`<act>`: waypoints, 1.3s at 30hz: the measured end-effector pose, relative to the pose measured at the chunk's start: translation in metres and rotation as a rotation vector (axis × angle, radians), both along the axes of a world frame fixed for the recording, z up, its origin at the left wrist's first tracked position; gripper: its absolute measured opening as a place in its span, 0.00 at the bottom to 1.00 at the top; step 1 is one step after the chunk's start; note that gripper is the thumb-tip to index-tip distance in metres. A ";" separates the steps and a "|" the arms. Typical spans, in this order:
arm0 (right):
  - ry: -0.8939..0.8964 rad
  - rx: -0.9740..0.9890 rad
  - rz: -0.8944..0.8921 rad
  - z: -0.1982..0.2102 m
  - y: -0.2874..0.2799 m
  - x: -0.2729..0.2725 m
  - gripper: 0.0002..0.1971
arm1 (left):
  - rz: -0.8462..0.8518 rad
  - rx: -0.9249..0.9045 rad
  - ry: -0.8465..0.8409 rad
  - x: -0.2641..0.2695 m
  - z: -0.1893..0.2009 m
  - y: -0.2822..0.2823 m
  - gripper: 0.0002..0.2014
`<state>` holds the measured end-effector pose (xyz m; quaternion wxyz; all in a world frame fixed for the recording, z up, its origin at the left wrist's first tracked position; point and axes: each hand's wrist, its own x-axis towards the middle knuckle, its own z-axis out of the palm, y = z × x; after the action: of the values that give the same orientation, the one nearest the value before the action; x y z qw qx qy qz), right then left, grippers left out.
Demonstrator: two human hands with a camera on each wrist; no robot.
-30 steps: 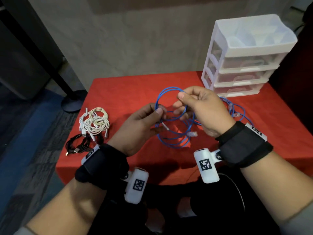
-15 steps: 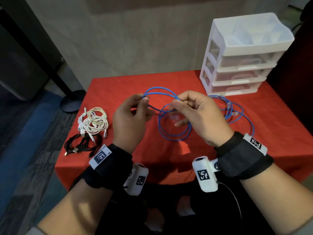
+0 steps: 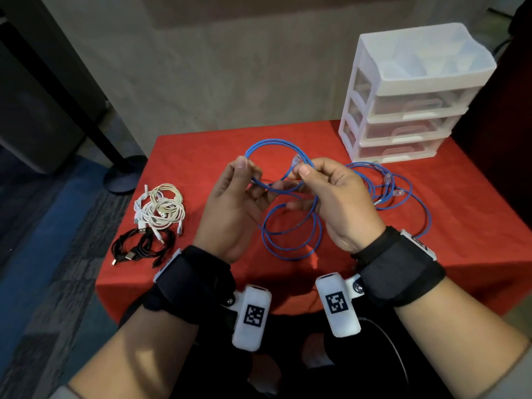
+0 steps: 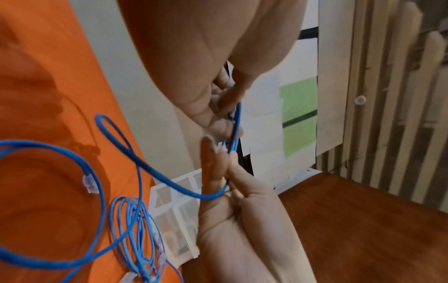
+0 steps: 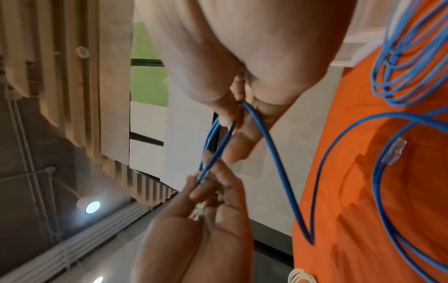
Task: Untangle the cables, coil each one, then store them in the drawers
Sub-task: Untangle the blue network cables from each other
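Note:
A blue network cable (image 3: 290,249) hangs in loops over the red table (image 3: 201,156), held up by both hands. My left hand (image 3: 248,171) pinches the cable at the left of its upper loop (image 3: 273,144). My right hand (image 3: 299,172) pinches it at the right, beside a clear plug (image 3: 296,162). In the left wrist view the left fingers (image 4: 218,122) press the blue cable (image 4: 157,172) close to the right hand's fingertips. The right wrist view shows the right fingers (image 5: 244,134) round the same cable (image 5: 274,153). A white drawer unit (image 3: 411,96) stands at the back right, drawers closed.
A second heap of blue cable (image 3: 388,191) lies on the table in front of the drawers. Coiled white cables (image 3: 161,208) and black cables (image 3: 141,246) lie near the table's left edge. A dark pole base (image 3: 123,174) stands on the floor beyond it.
My left hand has come up from the lower loops and pinched the cable. The upper loop between the hands has widened, and a clear plug now shows at the right thumb.

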<state>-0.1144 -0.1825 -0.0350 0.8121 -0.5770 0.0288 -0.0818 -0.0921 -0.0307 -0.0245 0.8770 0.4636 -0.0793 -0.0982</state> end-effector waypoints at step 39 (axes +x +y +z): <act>0.048 -0.489 0.184 -0.006 -0.025 -0.004 0.14 | -0.027 0.165 0.241 0.012 0.003 0.013 0.13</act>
<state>-0.1179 -0.2072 -0.0407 0.6518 -0.7580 -0.0252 0.0016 -0.0804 -0.0177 -0.0211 0.8377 0.5178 0.0289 -0.1713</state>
